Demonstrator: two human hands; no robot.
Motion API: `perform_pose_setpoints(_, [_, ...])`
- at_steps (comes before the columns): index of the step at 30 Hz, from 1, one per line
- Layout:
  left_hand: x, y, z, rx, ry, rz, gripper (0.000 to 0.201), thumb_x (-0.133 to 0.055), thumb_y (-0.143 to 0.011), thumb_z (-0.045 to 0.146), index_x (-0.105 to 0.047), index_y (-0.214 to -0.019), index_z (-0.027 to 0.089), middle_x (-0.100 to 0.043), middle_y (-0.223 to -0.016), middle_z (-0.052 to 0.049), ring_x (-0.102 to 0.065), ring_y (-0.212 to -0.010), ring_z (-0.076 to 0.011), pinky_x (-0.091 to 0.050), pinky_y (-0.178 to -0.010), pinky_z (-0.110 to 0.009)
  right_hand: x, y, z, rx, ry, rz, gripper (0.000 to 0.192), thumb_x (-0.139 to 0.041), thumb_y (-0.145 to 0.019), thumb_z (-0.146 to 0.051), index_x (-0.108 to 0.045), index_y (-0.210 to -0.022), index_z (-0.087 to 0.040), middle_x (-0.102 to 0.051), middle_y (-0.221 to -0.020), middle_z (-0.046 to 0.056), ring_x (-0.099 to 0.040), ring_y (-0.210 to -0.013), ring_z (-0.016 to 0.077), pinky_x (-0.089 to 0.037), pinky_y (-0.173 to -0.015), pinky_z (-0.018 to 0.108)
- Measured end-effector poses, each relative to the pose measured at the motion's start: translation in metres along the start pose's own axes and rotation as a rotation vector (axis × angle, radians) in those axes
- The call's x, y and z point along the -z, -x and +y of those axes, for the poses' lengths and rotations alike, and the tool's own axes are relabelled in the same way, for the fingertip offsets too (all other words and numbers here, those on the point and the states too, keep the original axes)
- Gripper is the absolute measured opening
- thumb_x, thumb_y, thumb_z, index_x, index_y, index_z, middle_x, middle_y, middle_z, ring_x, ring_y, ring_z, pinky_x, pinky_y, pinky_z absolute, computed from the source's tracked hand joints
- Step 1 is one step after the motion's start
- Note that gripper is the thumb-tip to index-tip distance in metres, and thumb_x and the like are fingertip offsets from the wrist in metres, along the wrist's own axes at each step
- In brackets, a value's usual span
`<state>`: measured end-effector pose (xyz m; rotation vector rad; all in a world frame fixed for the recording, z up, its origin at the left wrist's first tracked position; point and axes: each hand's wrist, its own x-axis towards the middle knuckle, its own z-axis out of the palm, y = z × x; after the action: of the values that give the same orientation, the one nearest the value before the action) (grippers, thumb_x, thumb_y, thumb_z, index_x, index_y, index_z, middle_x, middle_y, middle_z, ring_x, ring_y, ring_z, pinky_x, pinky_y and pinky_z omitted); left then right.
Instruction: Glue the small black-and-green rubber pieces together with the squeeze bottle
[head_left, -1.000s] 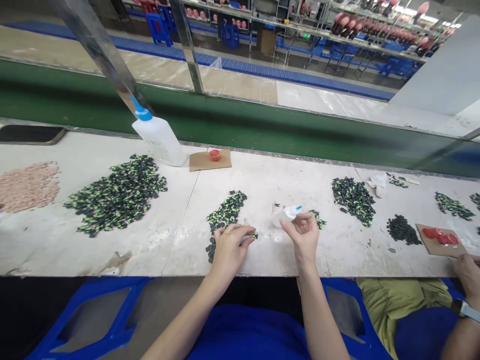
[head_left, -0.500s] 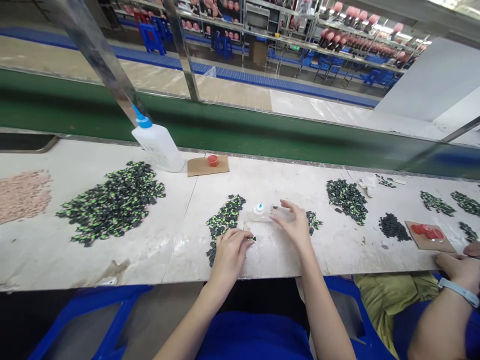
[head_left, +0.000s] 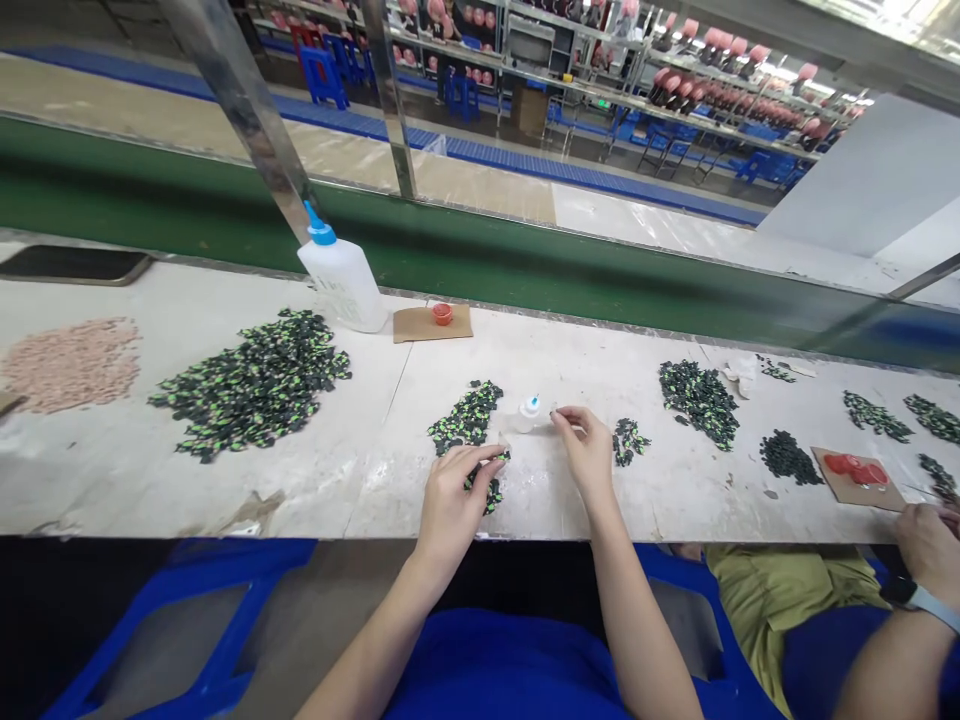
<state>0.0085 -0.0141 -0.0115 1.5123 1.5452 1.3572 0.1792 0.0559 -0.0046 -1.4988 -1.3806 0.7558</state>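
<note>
My left hand [head_left: 454, 495] is closed in a pinch on a small black-and-green piece [head_left: 505, 455]. It hovers at the near end of a loose pile of similar pieces [head_left: 465, 415], covering part of it. My right hand [head_left: 586, 450] pinches with thumb and forefinger, and a tiny dark piece [head_left: 553, 413] shows at the fingertips. Between the hands, slightly farther back, is a small clear bottle [head_left: 529, 410] with a blue tip; the right fingertips are close beside it. A smaller cluster of black-and-green pieces [head_left: 628, 441] lies right of my right hand.
To the left are a large black-and-green pile [head_left: 259, 385], a pinkish pile [head_left: 75, 362] and a tall white bottle [head_left: 345, 285]. A red cup [head_left: 442, 314] stands on cardboard [head_left: 409, 324]. A co-worker's hand [head_left: 930, 545] is at far right, near red containers [head_left: 862, 470].
My right hand's fingers, spread wide beside the small bottle before, have closed into a pinch. My left hand keeps its pinch, now slightly higher. The whole view has shifted a little.
</note>
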Motion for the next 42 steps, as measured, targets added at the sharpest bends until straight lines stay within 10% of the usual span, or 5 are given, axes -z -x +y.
perform_pose_setpoints(12, [0.002,0.007,0.017,-0.065,0.027,-0.05,0.017,-0.055,-0.086,0.022,-0.071,-0.092,0.022,-0.073,-0.09,-0.004,-0.063,-0.089,-0.0211,-0.048,-0.084,-0.036,-0.002,0.062,-0.041,-0.168,-0.394,-0.222,0.019,-0.072,-0.07,-0.037,-0.072,-0.077,-0.02,-0.073,-0.077,0.002,-0.069,-0.073,0.0173,-0.059,-0.069,0.031])
perform_pose_setpoints(28, [0.026,0.029,0.052,0.011,0.276,-0.115,0.017,-0.062,-0.077,0.028,-0.074,-0.086,0.019,-0.073,-0.087,-0.006,-0.068,-0.086,-0.0201,-0.054,-0.081,-0.031,0.007,0.112,-0.06,0.442,-0.022,0.043,0.009,-0.06,-0.083,-0.021,-0.069,-0.08,-0.023,-0.072,-0.081,0.005,-0.068,-0.075,0.0185,-0.058,-0.071,0.033])
perform_pose_setpoints(42, [0.03,0.029,0.062,-0.053,0.363,-0.512,0.015,-0.065,-0.071,0.03,-0.073,-0.077,0.018,-0.075,-0.081,-0.005,-0.069,-0.078,-0.0205,-0.055,-0.076,-0.03,0.035,0.16,-0.086,0.28,0.161,0.203,0.01,-0.062,-0.074,-0.021,-0.066,-0.084,-0.022,-0.07,-0.073,0.001,-0.066,-0.061,0.0134,-0.057,-0.06,0.025])
